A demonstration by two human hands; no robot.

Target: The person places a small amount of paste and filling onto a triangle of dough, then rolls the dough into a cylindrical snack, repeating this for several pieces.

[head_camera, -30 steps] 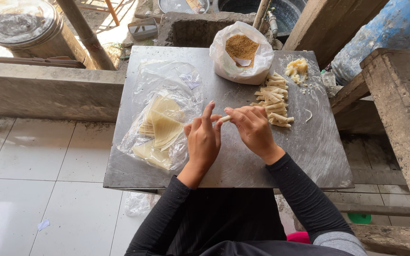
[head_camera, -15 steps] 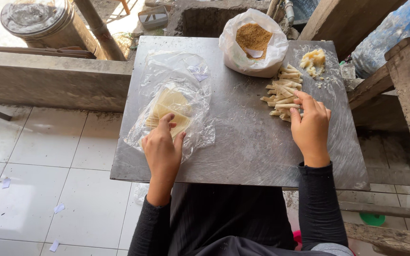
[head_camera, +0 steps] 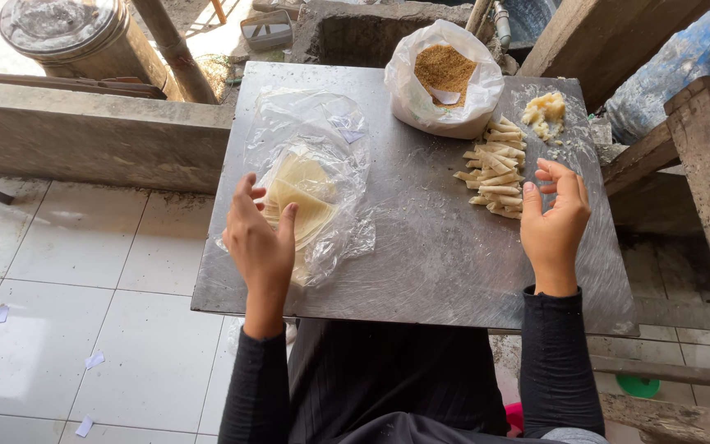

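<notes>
My left hand [head_camera: 258,237] hovers at the near edge of a clear plastic bag [head_camera: 322,156] that holds a stack of thin pale yellow wrappers [head_camera: 301,193]; its fingers are spread and its thumb touches the wrappers' edge. My right hand [head_camera: 554,222] is raised just right of a pile of rolled pale sticks [head_camera: 495,171], fingers apart and holding nothing. Both rest over a grey metal tabletop [head_camera: 437,247].
A white bag of brown crumbs [head_camera: 444,78] stands at the table's far side, a lump of yellow paste [head_camera: 546,111] to its right. A metal drum [head_camera: 67,33] and wooden post [head_camera: 170,45] stand far left, wooden beams [head_camera: 700,164] right, white floor tiles [head_camera: 84,279] left.
A second ago both hands met at the table's middle over a roll. The right hand then went to the pile and has lifted off it; the left moved to the wrapper bag.
</notes>
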